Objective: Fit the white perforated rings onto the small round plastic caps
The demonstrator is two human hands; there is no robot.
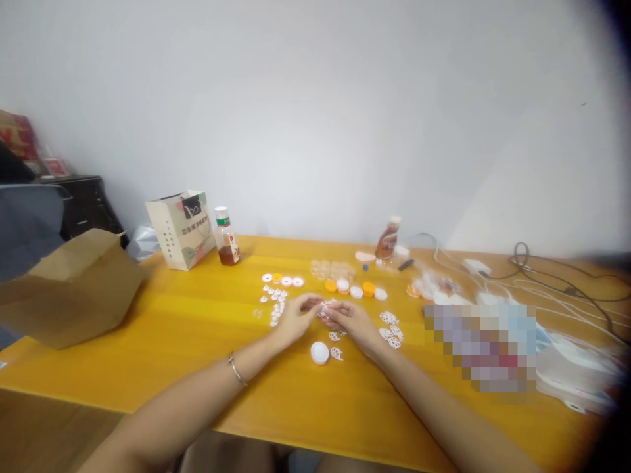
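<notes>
Forearms converge; left hand (294,320), right hand (352,324) pinch white piece (326,309).

Left hand (294,318) and right hand (353,323) fingertip to fingertip

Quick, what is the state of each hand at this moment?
Left hand: fingers pinched on a small white plastic piece.
Right hand: fingers pinched on the same piece, meeting the left hand above the yellow table.

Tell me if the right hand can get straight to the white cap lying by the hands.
Probably yes. The white cap lies on bare table just short of the right hand, with only a small white piece beside it. But both hands are busy pinching a white piece.
</notes>
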